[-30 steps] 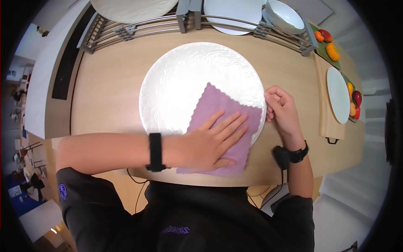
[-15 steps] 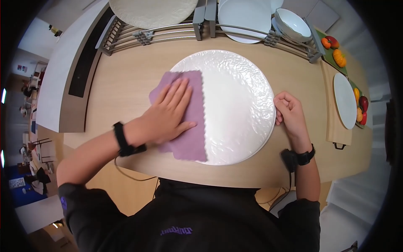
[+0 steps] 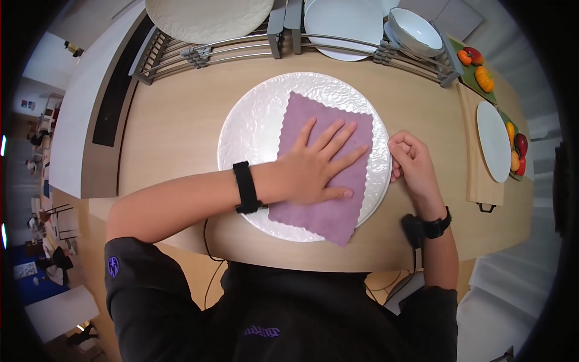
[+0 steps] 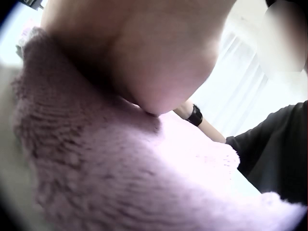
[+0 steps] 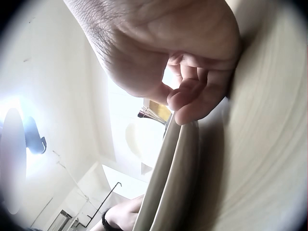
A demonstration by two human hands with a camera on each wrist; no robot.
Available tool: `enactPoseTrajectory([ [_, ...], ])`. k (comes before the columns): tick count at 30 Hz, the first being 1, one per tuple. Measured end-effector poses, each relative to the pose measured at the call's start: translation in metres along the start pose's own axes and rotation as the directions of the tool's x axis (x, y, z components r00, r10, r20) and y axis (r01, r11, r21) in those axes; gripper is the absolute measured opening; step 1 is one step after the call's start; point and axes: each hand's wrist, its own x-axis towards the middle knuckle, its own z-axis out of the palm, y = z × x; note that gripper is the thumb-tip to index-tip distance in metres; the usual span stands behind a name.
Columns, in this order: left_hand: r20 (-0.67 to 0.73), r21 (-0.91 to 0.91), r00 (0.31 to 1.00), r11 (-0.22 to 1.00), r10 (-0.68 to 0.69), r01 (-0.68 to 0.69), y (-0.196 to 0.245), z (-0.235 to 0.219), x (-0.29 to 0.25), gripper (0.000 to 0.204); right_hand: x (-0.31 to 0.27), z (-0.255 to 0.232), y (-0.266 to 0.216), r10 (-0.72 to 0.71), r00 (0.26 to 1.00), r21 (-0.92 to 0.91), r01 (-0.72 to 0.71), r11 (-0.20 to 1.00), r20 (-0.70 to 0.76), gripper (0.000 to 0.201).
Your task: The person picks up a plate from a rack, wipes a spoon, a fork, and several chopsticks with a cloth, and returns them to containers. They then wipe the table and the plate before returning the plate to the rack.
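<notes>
A large round white plate (image 3: 246,136) with a wrinkled relief rim lies on the table in front of the person. Spread over its right half is a purple cloth (image 3: 329,212) with scalloped edges, one corner hanging past the plate's near rim. The left hand (image 3: 316,166) lies flat on this cloth, fingers spread. In the left wrist view the cloth (image 4: 91,154) looks fluffy under the hand. At the plate's right edge the right hand (image 3: 413,161) pinches the rim between thumb and curled fingers. The right wrist view shows the plate edge (image 5: 168,178) as two layers.
A metal dish rack (image 3: 235,47) at the back holds a cream plate (image 3: 208,18), white plates (image 3: 344,30) and a bowl (image 3: 416,31). To the right are a wooden board (image 3: 476,151) with an oval white dish (image 3: 493,142), and several fruits or vegetables (image 3: 484,78).
The left hand and cloth went from the plate's near right to its left side, then back onto the right half. The right hand has stayed at the rim.
</notes>
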Motion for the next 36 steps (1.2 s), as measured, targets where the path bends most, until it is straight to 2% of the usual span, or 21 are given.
enactPoseTrajectory([
  [6, -0.133, 0.055, 0.98, 0.986, -0.15, 0.159, -0.006, 0.008, 0.03, 0.086, -0.001, 0.004, -0.004, 0.005, 1.0, 0.005, -0.005, 1.0, -0.012, 0.015],
  [10, -0.061, 0.062, 0.983, 0.982, -0.173, 0.176, -0.007, 0.007, 0.025, 0.086, -0.001, 0.002, -0.002, -0.005, 1.0, 0.006, 0.005, 1.0, -0.017, 0.015],
  [15, 0.052, 0.079, 0.965, 0.964, -0.257, 0.253, -0.021, -0.013, -0.014, 0.088, -0.002, 0.003, -0.006, 0.021, 1.0, -0.033, -0.022, 0.999, -0.019, 0.015],
  [19, 0.092, 0.193, 0.926, 0.919, -0.367, 0.345, -0.048, -0.031, -0.04, 0.092, -0.002, 0.003, -0.004, 0.015, 1.0, -0.014, -0.015, 1.0, -0.014, 0.015],
  [22, 0.127, 0.186, 0.921, 0.921, -0.368, 0.342, -0.044, -0.035, -0.054, 0.095, -0.002, 0.002, -0.004, 0.007, 1.0, -0.006, -0.007, 1.0, -0.003, 0.015],
  [27, 0.322, 0.168, 0.906, 0.958, -0.275, 0.23, -0.005, -0.045, -0.073, 0.114, -0.002, 0.002, -0.004, 0.023, 1.0, -0.009, -0.023, 1.0, -0.01, 0.015],
  [30, 0.341, 0.145, 0.898, 0.959, -0.279, 0.243, 0.0, -0.043, -0.072, 0.115, -0.001, 0.001, -0.001, -0.006, 1.0, 0.002, 0.006, 1.0, 0.001, 0.015],
  [36, 0.293, 0.04, 0.934, 0.979, -0.202, 0.199, 0.002, -0.031, -0.04, 0.111, -0.003, 0.004, -0.003, -0.008, 1.0, -0.033, 0.008, 0.999, -0.001, 0.016],
])
